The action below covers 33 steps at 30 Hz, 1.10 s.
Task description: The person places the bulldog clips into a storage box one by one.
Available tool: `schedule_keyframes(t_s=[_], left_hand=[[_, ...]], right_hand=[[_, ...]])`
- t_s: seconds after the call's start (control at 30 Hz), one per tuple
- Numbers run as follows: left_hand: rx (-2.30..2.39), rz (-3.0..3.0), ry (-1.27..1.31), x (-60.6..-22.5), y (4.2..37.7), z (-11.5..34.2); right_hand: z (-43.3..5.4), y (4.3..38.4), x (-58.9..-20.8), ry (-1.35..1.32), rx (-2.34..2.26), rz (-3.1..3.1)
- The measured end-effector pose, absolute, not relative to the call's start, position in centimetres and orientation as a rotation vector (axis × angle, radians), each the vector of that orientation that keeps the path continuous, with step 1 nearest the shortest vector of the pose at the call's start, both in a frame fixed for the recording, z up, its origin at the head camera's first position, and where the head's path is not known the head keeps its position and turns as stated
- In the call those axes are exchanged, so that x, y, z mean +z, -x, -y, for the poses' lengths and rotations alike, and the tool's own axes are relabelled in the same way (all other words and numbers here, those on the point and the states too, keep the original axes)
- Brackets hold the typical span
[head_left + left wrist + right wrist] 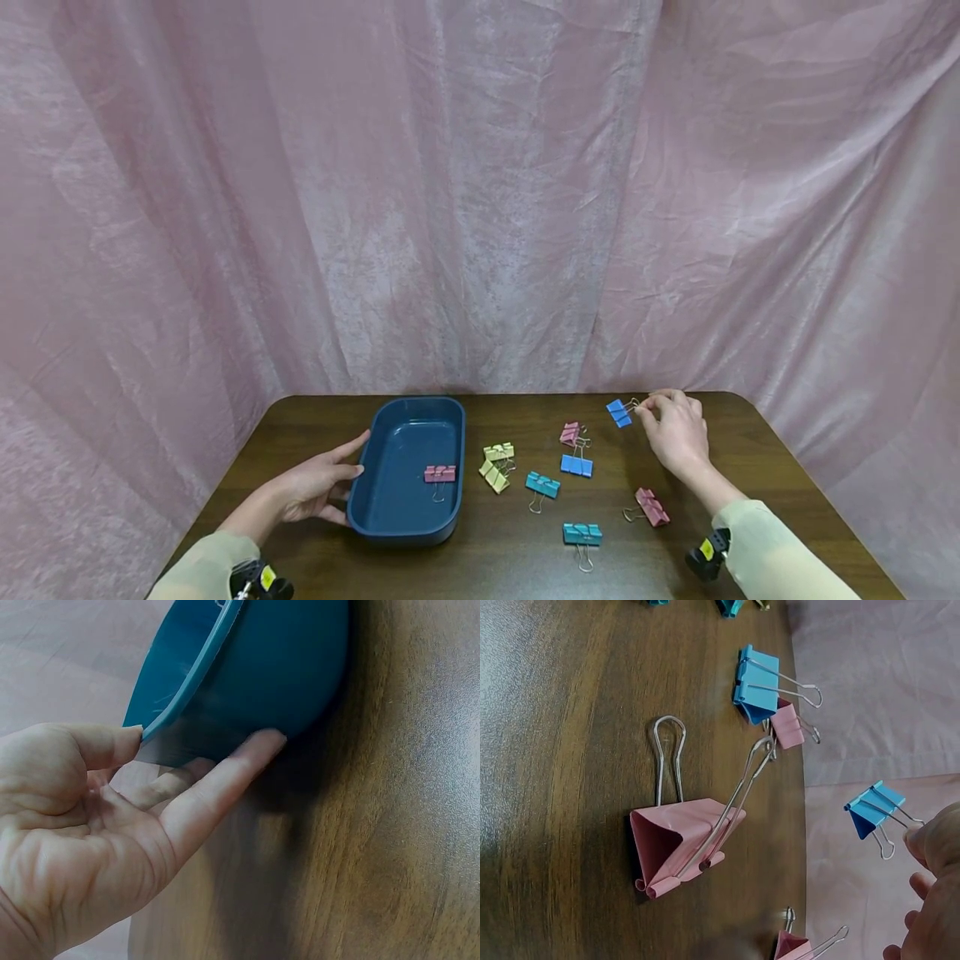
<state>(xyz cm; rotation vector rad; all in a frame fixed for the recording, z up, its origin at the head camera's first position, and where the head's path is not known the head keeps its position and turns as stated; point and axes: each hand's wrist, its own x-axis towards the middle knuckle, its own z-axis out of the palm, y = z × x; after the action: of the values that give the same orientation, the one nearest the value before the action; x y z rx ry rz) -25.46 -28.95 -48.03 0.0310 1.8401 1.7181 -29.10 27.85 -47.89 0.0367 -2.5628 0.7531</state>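
Observation:
My right hand point(678, 433) pinches a blue binder clip point(619, 413) by its wire handle, near the table's back edge. In the right wrist view this clip point(875, 808) hangs in the air from the fingertips. My left hand point(311, 483) touches the left side of a dark blue tray point(397, 532). The left wrist view has the thumb at the tray's rim point(195, 675) and extended fingers point(217, 787) against its outer wall. Inside the tray lies a pink binder clip point(439, 473).
Between tray and right arm lie yellow clips point(494, 477), teal clips point(542, 485), a blue clip point(576, 465) and pink clips point(570, 433). Another pink clip point(791, 946) shows at the bottom of the right wrist view. A pink curtain point(480, 208) hangs behind the wooden table point(495, 567).

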Motion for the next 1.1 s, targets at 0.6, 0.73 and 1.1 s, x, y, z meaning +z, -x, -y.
schedule_keyframes(t_s=[0.6,0.73,1.1], left_hand=[[1.736,-1.828,-0.044,-48.3,25.3,28.9],[1.734,-1.836,-0.043,-48.2,25.3,28.9],[1.733,-1.834,-0.060,-47.9,25.3,28.8]], right_hand=[[-27.7,27.9,-47.5,-0.097,0.726,2.491],[-27.7,27.8,-47.3,-0.105,0.725,2.482],[-27.2,27.9,-46.7,-0.148,0.730,2.414]])
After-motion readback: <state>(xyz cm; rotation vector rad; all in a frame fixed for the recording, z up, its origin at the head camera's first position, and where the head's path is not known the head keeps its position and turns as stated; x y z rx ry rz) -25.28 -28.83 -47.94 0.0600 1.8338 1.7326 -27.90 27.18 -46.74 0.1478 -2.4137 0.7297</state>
